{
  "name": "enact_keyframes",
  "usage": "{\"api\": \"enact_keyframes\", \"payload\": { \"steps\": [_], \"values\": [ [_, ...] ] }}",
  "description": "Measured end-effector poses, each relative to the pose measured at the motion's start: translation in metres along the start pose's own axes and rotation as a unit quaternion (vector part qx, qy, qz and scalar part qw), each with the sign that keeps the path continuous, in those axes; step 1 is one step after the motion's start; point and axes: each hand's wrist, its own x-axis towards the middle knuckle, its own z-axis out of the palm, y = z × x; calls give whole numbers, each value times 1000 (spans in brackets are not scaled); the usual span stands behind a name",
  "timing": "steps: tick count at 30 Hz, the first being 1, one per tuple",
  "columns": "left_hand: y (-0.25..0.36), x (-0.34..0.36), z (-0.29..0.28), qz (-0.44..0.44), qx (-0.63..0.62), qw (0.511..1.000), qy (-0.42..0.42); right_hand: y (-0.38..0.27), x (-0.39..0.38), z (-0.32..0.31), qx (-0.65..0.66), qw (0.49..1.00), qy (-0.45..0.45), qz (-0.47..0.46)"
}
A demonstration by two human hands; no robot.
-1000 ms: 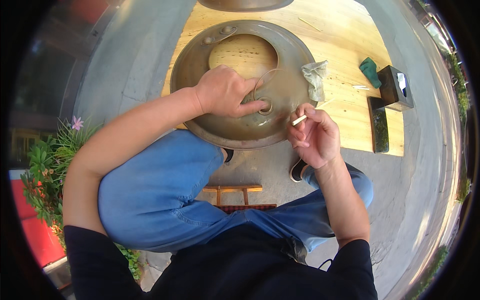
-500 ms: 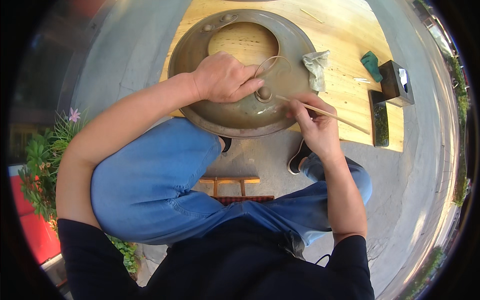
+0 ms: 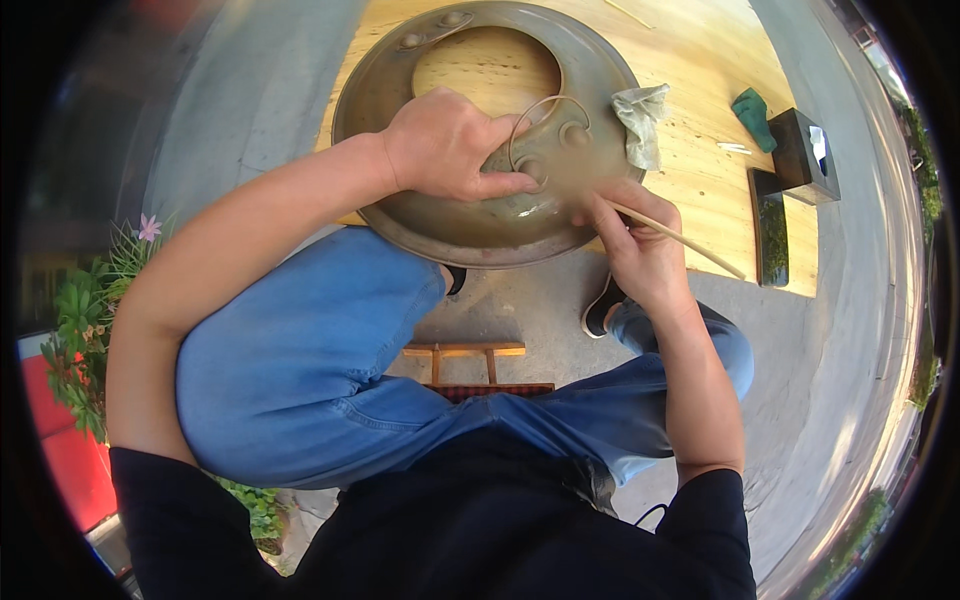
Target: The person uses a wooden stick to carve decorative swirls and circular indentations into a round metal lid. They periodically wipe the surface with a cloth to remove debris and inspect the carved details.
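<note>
A round, brownish metal shell (image 3: 500, 235) with a large central opening and small domes lies on the wooden table (image 3: 700, 110). My left hand (image 3: 450, 145) grips the shell near the opening, fingers bent and thumb pressed on a lower dome (image 3: 532, 166). Beside that thumb, a curved wire (image 3: 555, 97) arches around another dome (image 3: 574, 134). A thin pale wooden stick (image 3: 690, 242) is pinched in my right hand (image 3: 635, 235), at the shell's right edge; its front end is indistinct. A crumpled cloth (image 3: 640, 125) lies on the shell's upper right.
To the right on the table are a green item (image 3: 753, 118), a dark tissue box (image 3: 800, 160), a black flat object (image 3: 768, 225) and white pieces (image 3: 732, 148). A low wooden stool (image 3: 465, 349) is between my legs. Plants (image 3: 80, 340) stand at left.
My right hand has turned over, with the stick now angled down to the right. My left thumb has shifted on the domes. The shell and table appear higher in the view.
</note>
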Motion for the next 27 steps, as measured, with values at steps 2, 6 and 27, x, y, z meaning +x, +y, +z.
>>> {"api": "enact_keyframes", "payload": {
  "steps": [2, 6, 27],
  "values": [
    [2, 4, -1, 6, 11, 1000, -3, 7, 1, 3, -36, 996, 25, -72],
    [4, 1, -2, -7, 4, 1000, -3, -1, 12, 12, -91, 987, 39, -123],
    [3, 0, -3, -15, 4, 1000, -9, 11, 2, 10, -81, 991, 21, -101]
  ]
}}
